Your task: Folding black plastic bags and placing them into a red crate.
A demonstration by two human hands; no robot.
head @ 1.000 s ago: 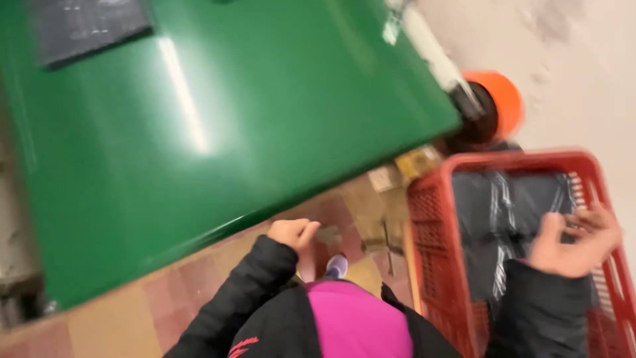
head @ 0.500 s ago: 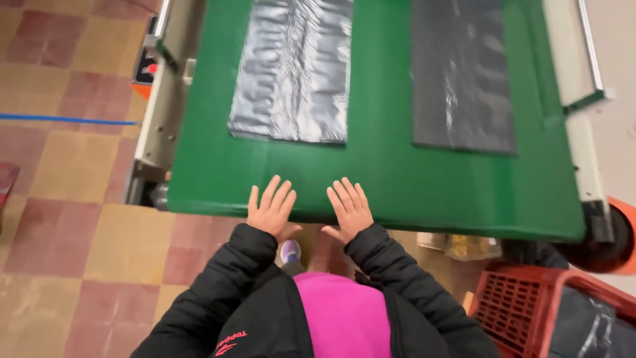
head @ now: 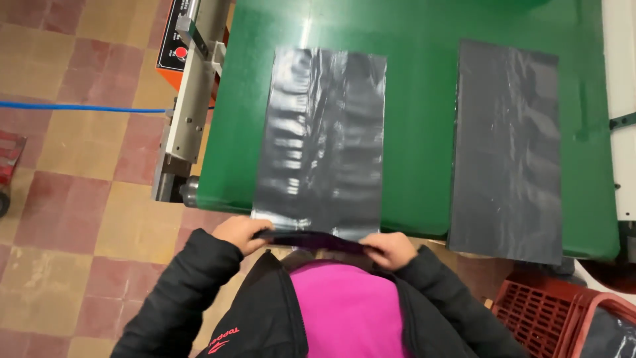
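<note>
Grey plastic bag (head: pixel 319 139) at frame centre — left hand (head: pixel 242 233) and right hand (head: pixel 391 248) pinch its near corners; best kept level, evenly taut, over the green belt (head: pixel 417 99).

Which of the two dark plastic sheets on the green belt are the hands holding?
The glossy dark plastic sheet on the left; both hands grip its near edge. The duller sheet lies untouched.

You get a single view, from the camera on your head. It looks steeply down, close over the green belt (head: pixel 417 99) and your own chest.
</note>
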